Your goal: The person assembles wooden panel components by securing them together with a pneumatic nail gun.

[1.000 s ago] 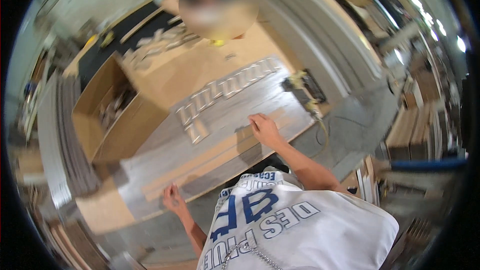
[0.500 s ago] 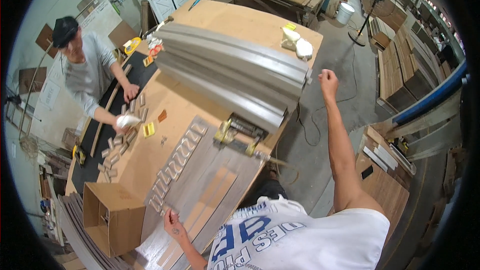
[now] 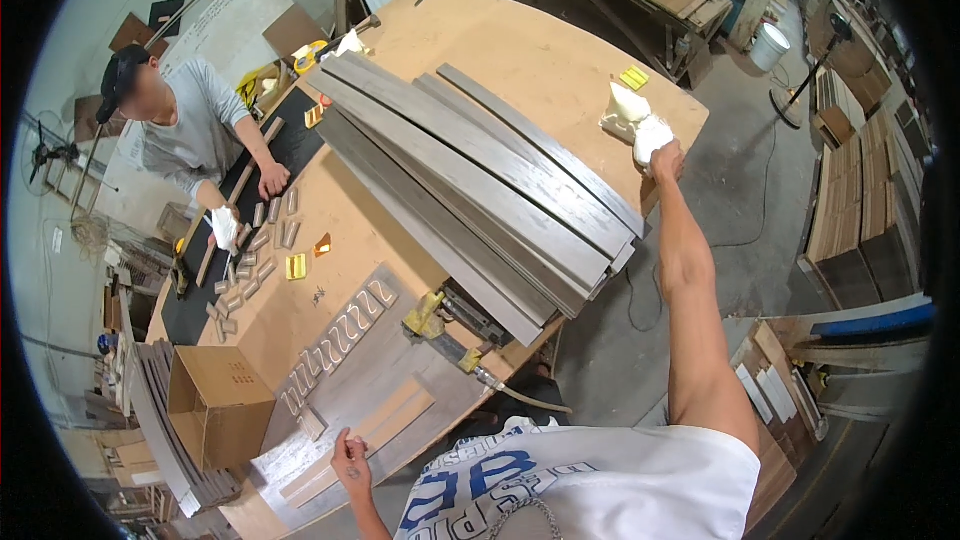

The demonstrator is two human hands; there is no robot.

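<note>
Workshop interior with tan worktable (image 3: 510,25), stacked grey boards (image 3: 480,180) across its middle, co-worker (image 3: 185,125) along the left side. At the right-hand corner: white bundle (image 3: 652,132), just beside a cream-coloured bag (image 3: 627,102). Probably light, soft and yielding, easily squeezed out of shape; best taken around the rounded body, without hard pinching. Right hand (image 3: 667,162) at the bundle's near end, touching, with white material between thumb and fingers as far as visible; whether firmly grasping or merely resting, impossible to tell. Left hand (image 3: 350,458) empty, fingers loosely parted, near tan strips (image 3: 398,412) on a grey panel (image 3: 345,380), well apart from the bundle.
</note>
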